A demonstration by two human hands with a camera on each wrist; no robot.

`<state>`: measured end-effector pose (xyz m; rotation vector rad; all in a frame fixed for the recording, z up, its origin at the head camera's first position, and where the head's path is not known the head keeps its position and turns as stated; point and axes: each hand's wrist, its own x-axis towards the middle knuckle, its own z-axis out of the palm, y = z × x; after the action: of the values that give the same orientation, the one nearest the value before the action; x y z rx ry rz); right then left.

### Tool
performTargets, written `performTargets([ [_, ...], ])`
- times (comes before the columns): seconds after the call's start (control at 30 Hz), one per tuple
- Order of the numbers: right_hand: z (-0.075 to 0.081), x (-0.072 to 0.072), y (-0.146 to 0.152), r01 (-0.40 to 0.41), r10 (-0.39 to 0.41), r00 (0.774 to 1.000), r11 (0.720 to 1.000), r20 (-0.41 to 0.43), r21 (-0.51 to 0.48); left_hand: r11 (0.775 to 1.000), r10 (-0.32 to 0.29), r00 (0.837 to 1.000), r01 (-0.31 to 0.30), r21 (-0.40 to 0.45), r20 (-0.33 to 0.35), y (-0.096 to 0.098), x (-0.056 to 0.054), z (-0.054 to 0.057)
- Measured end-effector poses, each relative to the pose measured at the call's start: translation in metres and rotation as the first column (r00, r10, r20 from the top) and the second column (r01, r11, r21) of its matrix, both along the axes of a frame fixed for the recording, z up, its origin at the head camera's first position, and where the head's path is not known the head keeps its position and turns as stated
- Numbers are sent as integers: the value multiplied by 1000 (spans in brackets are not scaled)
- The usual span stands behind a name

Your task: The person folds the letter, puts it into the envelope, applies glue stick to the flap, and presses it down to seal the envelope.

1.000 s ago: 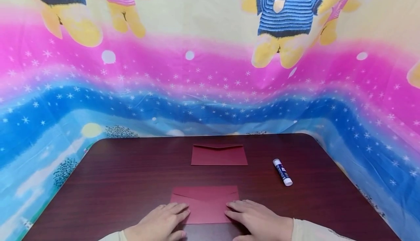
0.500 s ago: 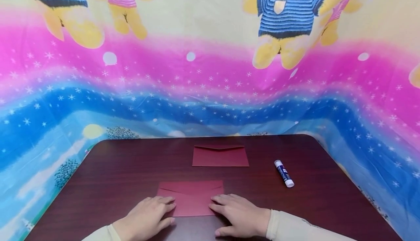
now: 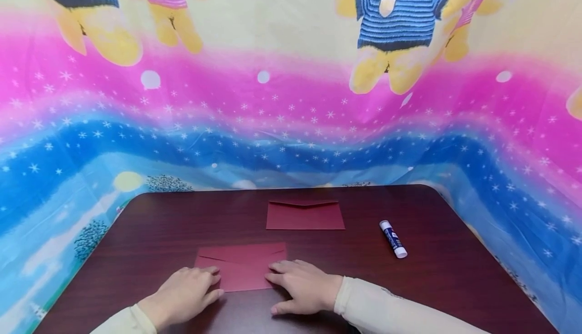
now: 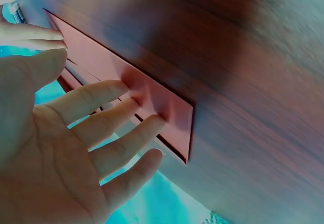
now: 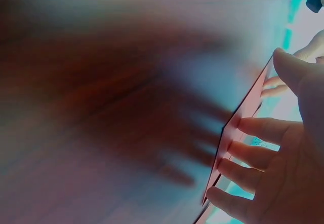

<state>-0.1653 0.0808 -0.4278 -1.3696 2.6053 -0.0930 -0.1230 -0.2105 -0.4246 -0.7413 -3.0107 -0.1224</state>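
Note:
A dark red envelope [image 3: 243, 268] with its flap side up lies flat on the table, left of the middle in the head view. My left hand [image 3: 182, 291] rests its fingertips on the envelope's left end. On the right end lie the fingertips of my right hand [image 3: 302, 286]. Both hands have their fingers extended, and neither thumb grips the paper. In the left wrist view, several fingers press on the face of the envelope [image 4: 152, 95]. The right wrist view shows the fingers spread along the envelope's edge [image 5: 243, 107].
A second dark red envelope [image 3: 305, 217], its flap slightly lifted, lies toward the back of the brown table [image 3: 182, 218]. To its right is a glue stick [image 3: 393, 239] with a blue label and white ends. A printed cloth [image 3: 291, 122] hangs behind the table.
Both hands have slid the near envelope to the left and slightly away from the body, and it now sits a little tilted. The far envelope and the glue stick stay in place.

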Motion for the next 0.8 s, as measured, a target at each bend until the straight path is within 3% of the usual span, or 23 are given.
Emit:
performTargets([
  [0.3,2,-8,-35,44,-44,999,999,7,30,994,110,990,-110,5,86,-18,-10,5],
  [0.47,5,-13,-54,61,-57,996,997,-67,57,987,160,979,-162,2,123,-26,-19,7],
  [0.8,7,-32,-76,138,-125,986,983,-106,119,981,187,968,-192,15,167,-35,-39,11],
])
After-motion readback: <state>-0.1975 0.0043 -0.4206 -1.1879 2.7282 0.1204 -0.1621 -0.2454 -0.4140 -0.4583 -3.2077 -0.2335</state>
